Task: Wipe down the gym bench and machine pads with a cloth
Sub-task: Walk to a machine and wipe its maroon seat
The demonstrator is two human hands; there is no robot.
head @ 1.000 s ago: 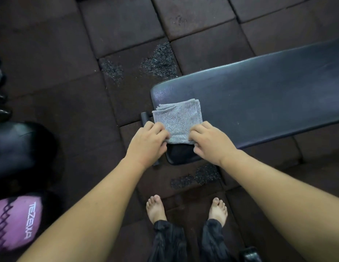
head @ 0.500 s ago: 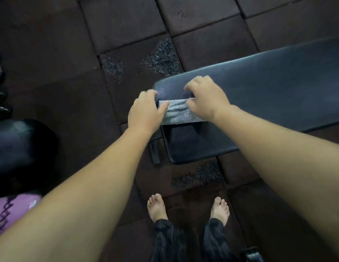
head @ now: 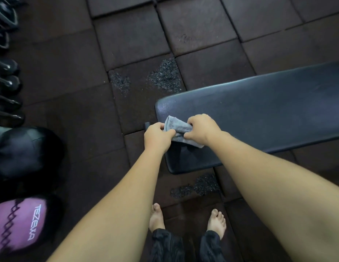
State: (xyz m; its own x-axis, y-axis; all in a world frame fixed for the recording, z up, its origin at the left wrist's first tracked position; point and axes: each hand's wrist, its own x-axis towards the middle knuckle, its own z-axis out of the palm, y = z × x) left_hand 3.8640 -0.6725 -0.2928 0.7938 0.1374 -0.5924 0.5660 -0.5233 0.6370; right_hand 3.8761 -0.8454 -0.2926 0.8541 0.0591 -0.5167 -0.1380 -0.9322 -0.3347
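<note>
A black padded gym bench (head: 259,110) runs from the middle of the view to the right edge, its rounded near end in front of me. A grey cloth (head: 174,127), folded small, lies bunched at that end. My left hand (head: 158,137) pinches its left side. My right hand (head: 200,130) grips its right side with curled fingers. Part of the cloth is hidden under both hands.
Dark rubber floor tiles surround the bench, with crumbled patches (head: 165,76). Black dumbbells (head: 8,82) line the left edge. A black bag (head: 26,154) and a pink and black TEZEWA item (head: 21,224) sit at lower left. My bare feet (head: 157,218) stand below the bench end.
Both hands slid the cloth away across the bench end, folding it over, then pulled it back toward me. The cloth is now bunched smaller between my hands.
</note>
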